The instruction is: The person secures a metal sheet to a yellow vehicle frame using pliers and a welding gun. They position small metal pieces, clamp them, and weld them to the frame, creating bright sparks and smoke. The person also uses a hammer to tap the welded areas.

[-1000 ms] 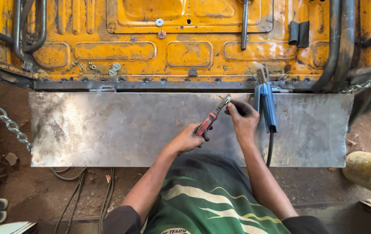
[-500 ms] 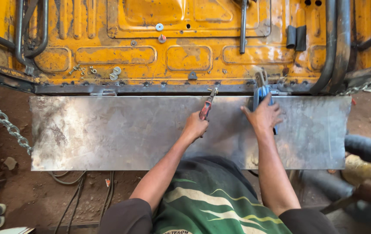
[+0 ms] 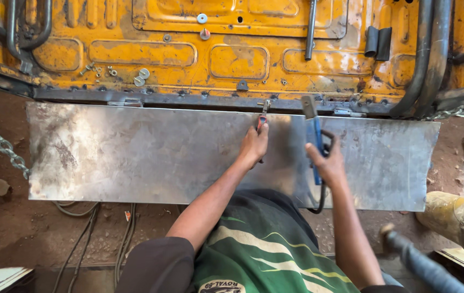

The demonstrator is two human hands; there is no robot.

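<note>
L hand point(image 3: 253, 145) w/ pliers point(image 3: 263, 116) now higher, at sheet point(image 3: 134, 152) top edge.

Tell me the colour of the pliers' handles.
Red, on the pliers in the left hand; head view.

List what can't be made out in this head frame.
- Pliers handles: head view, covered by left hand.
- Blue tool grip: covered by right hand; its cable runs behind the arm.
- Sheet lower middle: behind the person's torso.
- Pipe: cut off at the right edge.
</note>
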